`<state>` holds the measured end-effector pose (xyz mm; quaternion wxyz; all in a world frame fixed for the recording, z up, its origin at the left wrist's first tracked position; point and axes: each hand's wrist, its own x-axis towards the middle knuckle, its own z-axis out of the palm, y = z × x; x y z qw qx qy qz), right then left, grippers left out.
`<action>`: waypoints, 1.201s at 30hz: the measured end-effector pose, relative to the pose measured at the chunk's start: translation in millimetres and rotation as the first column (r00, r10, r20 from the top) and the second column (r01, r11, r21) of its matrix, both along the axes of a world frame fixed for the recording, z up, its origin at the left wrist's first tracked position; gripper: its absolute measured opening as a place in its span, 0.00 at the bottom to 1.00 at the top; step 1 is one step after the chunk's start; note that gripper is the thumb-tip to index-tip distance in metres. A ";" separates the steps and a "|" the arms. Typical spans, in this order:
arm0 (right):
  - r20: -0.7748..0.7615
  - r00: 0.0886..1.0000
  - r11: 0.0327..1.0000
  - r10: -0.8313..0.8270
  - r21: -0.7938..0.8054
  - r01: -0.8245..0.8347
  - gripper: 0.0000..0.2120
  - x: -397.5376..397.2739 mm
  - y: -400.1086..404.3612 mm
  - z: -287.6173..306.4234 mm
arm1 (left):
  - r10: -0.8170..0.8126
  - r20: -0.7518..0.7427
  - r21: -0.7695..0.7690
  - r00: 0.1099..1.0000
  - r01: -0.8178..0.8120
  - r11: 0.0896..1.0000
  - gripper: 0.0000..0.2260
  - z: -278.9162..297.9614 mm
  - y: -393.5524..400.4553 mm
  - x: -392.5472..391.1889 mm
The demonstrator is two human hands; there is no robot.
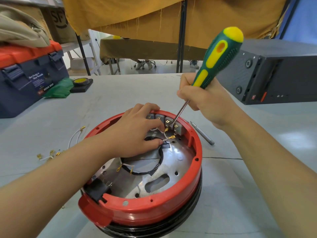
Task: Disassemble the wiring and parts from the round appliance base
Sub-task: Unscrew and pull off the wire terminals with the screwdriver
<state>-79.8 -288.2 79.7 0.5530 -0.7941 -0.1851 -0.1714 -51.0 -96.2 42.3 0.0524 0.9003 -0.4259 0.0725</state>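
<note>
The round appliance base (154, 215) has a red rim and a silver metal floor and sits at the table's near middle. Grey switch blocks (178, 128) line its far inner wall. My left hand (135, 133) reaches inside and pinches a white wire (165, 139) that ends in a brass terminal (171, 137). My right hand (204, 102) grips a green and yellow screwdriver (219, 55); its tip rests among the switch blocks by another brass terminal (166, 129). A black sleeved cable (145, 172) curves over the floor, and a black socket (97, 188) sits at the near left rim.
Loose white wires with brass terminals (51, 154) lie on the table left of the base. A metal bit (202, 133) lies to its right. A blue and red toolbox (29, 78), green cloth and tape roll (80, 81) stand far left; a black case (274, 73) stands far right.
</note>
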 end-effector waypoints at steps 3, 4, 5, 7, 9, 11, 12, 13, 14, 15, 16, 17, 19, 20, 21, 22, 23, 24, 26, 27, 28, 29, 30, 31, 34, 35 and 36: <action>-0.015 1.000 0.998 0.006 0.063 -0.005 0.11 5.8 0.3 1.4 | 0.001 0.001 0.000 1.000 -0.001 1.000 0.16 -0.2 -0.1 0.0; -0.019 1.000 0.997 0.007 0.078 -0.005 0.12 7.4 0.9 1.8 | 0.001 0.002 -0.002 1.000 -0.001 1.000 0.16 -0.1 -0.1 0.2; -0.026 1.000 0.995 0.004 0.099 -0.001 0.13 8.6 1.2 1.9 | 0.002 0.000 -0.005 1.000 -0.002 1.000 0.16 -0.2 -0.1 0.1; -0.040 0.999 0.990 -0.011 0.142 0.017 0.16 10.9 0.9 1.9 | 0.002 0.000 -0.015 1.000 -0.002 1.000 0.16 -0.7 -0.4 0.2; -0.039 0.999 0.987 -0.031 0.154 0.036 0.16 12.3 1.3 1.5 | 0.002 0.003 -0.018 1.000 -0.002 1.000 0.15 -1.2 -0.3 0.3; -0.040 0.998 0.986 -0.040 0.160 0.046 0.17 12.7 1.4 0.8 | 0.002 0.005 -0.015 1.000 -0.002 1.000 0.15 -1.6 -0.5 0.3; -0.041 0.998 0.985 -0.044 0.166 0.051 0.19 12.8 1.3 0.6 | 0.002 0.006 -0.015 1.000 -0.002 1.000 0.15 -1.8 -0.6 0.5; -0.042 0.998 0.984 -0.049 0.172 0.056 0.20 12.8 1.0 0.1 | 0.003 0.007 -0.015 1.000 -0.003 1.000 0.15 -1.8 -0.6 0.7; -0.042 0.998 0.982 -0.055 0.176 0.062 0.20 12.8 0.9 -0.4 | 0.003 0.007 -0.016 1.000 -0.003 1.000 0.15 -1.8 -0.5 0.8; -0.043 0.997 0.981 -0.063 0.179 0.070 0.21 13.0 0.7 -0.5 | 0.003 0.007 -0.018 1.000 -0.003 1.000 0.15 -1.7 -0.5 0.8; -0.044 0.997 0.981 -0.070 0.179 0.077 0.20 13.0 1.0 -0.5 | 0.003 0.007 -0.020 1.000 -0.003 1.000 0.15 -1.5 -0.4 0.9; -0.046 0.996 0.980 -0.078 0.178 0.085 0.19 13.1 1.4 -0.2 | 0.003 0.008 -0.019 1.000 -0.003 1.000 0.15 -1.5 -0.5 0.8; -0.054 0.994 0.979 -0.097 0.172 0.105 0.18 13.6 2.8 0.3 | 0.003 0.008 -0.015 1.000 -0.003 1.000 0.15 -1.3 -0.7 0.9; -0.058 0.992 0.979 -0.111 0.166 0.119 0.18 13.9 3.6 0.4 | 0.003 0.007 -0.014 1.000 -0.003 1.000 0.15 -1.3 -0.7 0.9; -0.061 0.990 0.978 -0.126 0.162 0.135 0.19 14.2 4.4 0.5 | 0.004 0.006 -0.013 1.000 -0.004 1.000 0.15 -1.2 -0.9 1.0; -0.065 0.988 0.976 -0.140 0.160 0.149 0.20 14.4 5.0 0.8 | 0.005 0.007 -0.011 1.000 -0.005 1.000 0.15 -1.2 -0.8 1.0; -0.069 0.986 0.974 -0.152 0.160 0.161 0.20 14.4 5.5 1.1 | 0.006 0.008 -0.009 1.000 -0.006 1.000 0.15 -1.3 -0.9 1.1; -0.073 0.984 0.972 -0.162 0.159 0.172 0.19 14.4 6.0 1.6 | 0.006 0.009 -0.007 1.000 -0.006 1.000 0.15 -1.4 -0.8 1.2; -0.082 0.981 0.970 -0.178 0.155 0.189 0.18 13.9 7.0 2.3 | 0.007 0.010 -0.004 1.000 -0.007 1.000 0.15 -1.4 -0.9 1.2; -0.087 0.978 0.968 -0.188 0.153 0.199 0.18 13.6 7.4 2.6 | 0.008 0.010 -0.002 1.000 -0.008 1.000 0.15 -1.2 -1.1 1.1; -0.092 0.976 0.965 -0.199 0.154 0.211 0.17 13.4 8.0 2.6 | 0.010 0.011 0.000 1.000 -0.010 1.000 0.15 -1.1 -1.3 1.1; -0.099 0.973 0.962 -0.211 0.158 0.224 0.17 13.3 8.5 2.6 | 0.010 0.011 0.000 1.000 -0.010 1.000 0.15 -1.0 -1.4 1.0; -0.107 0.969 0.957 -0.224 0.165 0.239 0.16 13.1 9.5 2.7 | 0.009 0.011 -0.002 1.000 -0.009 1.000 0.15 -1.1 -1.5 0.9; -0.115 0.964 0.951 -0.238 0.172 0.256 0.15 12.9 10.8 2.9 | 0.007 0.012 -0.006 1.000 -0.007 1.000 0.15 -1.1 -1.5 0.9; -0.089 0.954 0.940 -0.286 0.168 0.297 0.14 12.0 15.8 2.3 | 0.009 0.015 -0.001 1.000 -0.009 1.000 0.15 -1.2 -1.6 0.9; -0.060 0.954 0.943 -0.293 0.150 0.299 0.14 10.8 17.0 1.7 | 0.009 0.016 0.002 1.000 -0.009 1.000 0.15 -1.3 -1.8 0.8; -0.032 0.957 0.948 -0.287 0.133 0.289 0.14 9.2 17.4 0.6 | 0.009 0.018 0.002 1.000 -0.009 1.000 0.15 -1.4 -1.9 0.9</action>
